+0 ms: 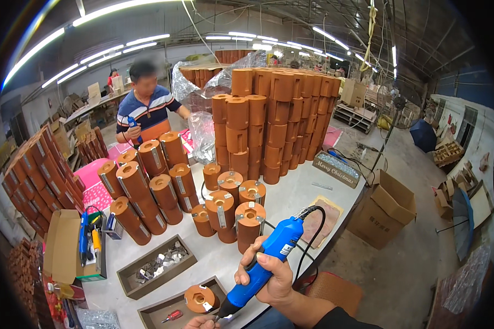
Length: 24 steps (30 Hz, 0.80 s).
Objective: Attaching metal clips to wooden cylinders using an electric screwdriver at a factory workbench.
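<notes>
Plainly, a blue electric screwdriver (pixel 266 259) slants tip-down near a brown cylinder (pixel 194 299), its body wrapped by the right hand (pixel 277 277). The left hand (pixel 202 322) bunches beside the tip; I cannot tell what it pinches. The cylinder and a red-handled screwdriver (pixel 173 315) occupy a tray (pixel 158 313) on the white bench (pixel 282 194).

The person is wearing a plain black sleeve (pixel 346 319) on the right arm, its edge stopping short of the wrist and leaving the right hand (pixel 276 281) bare; the left hand (pixel 202 322) is showing bare fingers too.
</notes>
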Motion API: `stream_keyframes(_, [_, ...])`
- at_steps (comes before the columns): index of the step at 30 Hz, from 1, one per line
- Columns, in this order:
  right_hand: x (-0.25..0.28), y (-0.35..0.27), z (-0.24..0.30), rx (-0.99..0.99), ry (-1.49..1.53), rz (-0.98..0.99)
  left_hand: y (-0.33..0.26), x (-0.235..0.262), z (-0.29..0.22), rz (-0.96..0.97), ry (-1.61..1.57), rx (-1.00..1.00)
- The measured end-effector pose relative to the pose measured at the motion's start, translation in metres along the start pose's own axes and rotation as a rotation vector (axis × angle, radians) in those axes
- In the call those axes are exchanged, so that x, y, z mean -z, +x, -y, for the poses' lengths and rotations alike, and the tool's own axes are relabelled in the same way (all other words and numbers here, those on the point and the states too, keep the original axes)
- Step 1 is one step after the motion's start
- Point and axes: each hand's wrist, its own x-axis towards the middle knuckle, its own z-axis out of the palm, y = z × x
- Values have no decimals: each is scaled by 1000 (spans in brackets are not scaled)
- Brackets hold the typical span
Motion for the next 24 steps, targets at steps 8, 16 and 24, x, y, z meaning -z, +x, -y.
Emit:
stream_keyframes(8, [-1, 7, -13, 16, -54, 83, 0, 13, 3, -115, 16, 62])
stream_keyframes(16, [-1, 1, -14, 3, -72, 284, -5, 20, 10, -12, -174, 98])
stream_keyframes(24, [7, 0, -26, 110, -160, 267, 6, 20, 14, -10, -211, 49])
